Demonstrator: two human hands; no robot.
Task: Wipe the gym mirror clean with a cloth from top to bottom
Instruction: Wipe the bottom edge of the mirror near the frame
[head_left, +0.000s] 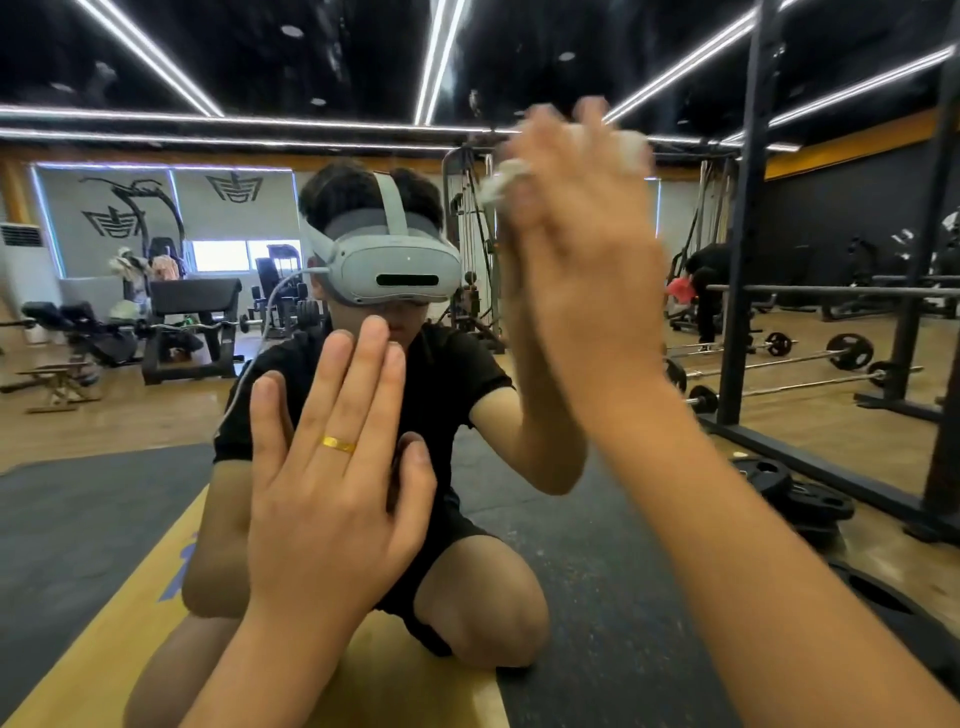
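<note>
ok so from my feed rn: the mirror (156, 415) fills pretty much the whole view, and I'm looking at a reflection of the person kneeling right in front of it on a yellow-and-grey floor mat (78, 519), black tee and shorts, grey headset (395, 267) strapped on w/ a cable running down off the left side of the pic.

Left hand (332, 483) is flat on the glass, fingers together and pointing up, grip wide open w/ nothing in it. There's a gold ring (337, 445) on one finger. It sits lower-centre in frame, palm meeting its own reflection.

Right hand (582, 249) is up higher and off to the right, heavy motion blur on it. It's pressing a white cloth (506, 179) against the mirror, the fabric bunched under the palm w/ bits poking out at the left edge and past the fingertips. Fingers look spread over it more than curled, so it's pinned to the glass, not balled in a fist afaict.

Reflected bg: black ceiling w/ LED strips, weight benches on the left, a black rack (748, 234) on the right w/ barbells (810, 358) on the wood floor and some plates (800, 493) stacked near its base.
</note>
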